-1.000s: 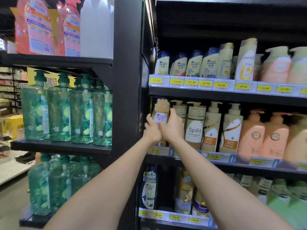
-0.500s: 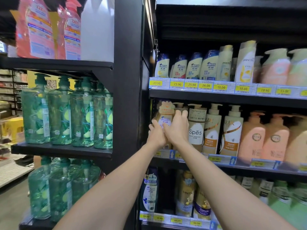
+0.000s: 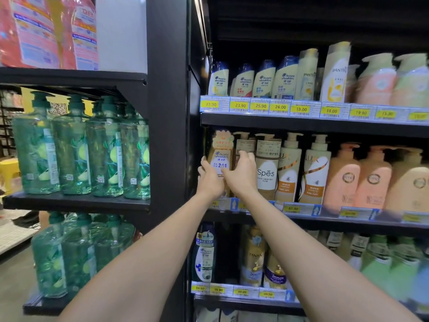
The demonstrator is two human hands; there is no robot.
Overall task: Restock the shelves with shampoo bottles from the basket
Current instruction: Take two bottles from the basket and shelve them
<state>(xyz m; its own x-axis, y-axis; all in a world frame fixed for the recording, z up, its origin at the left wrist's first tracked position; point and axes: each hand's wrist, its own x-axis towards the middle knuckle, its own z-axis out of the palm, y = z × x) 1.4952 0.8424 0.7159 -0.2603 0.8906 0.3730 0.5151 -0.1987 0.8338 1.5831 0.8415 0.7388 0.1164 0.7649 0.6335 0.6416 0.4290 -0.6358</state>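
A gold shampoo bottle (image 3: 220,156) with a flower-shaped top tag and a white label stands at the far left of the middle shelf (image 3: 325,220). My left hand (image 3: 209,180) grips its lower left side. My right hand (image 3: 242,175) wraps its right side, fingers reaching toward the brown pump bottle (image 3: 246,144) behind. A Spēs pump bottle (image 3: 268,166) stands just right of my right hand. The basket is out of view.
A black upright post (image 3: 169,135) borders the shelf on the left. White and blue-capped bottles (image 3: 264,79) fill the upper shelf, peach pump bottles (image 3: 343,180) the middle right, dark and gold bottles (image 3: 253,259) the lower shelf. Green pump bottles (image 3: 74,149) line the left rack.
Both hands stayed on the gold bottle, which now sits further back and upright at the shelf's left end. The camera view shifted slightly lower.
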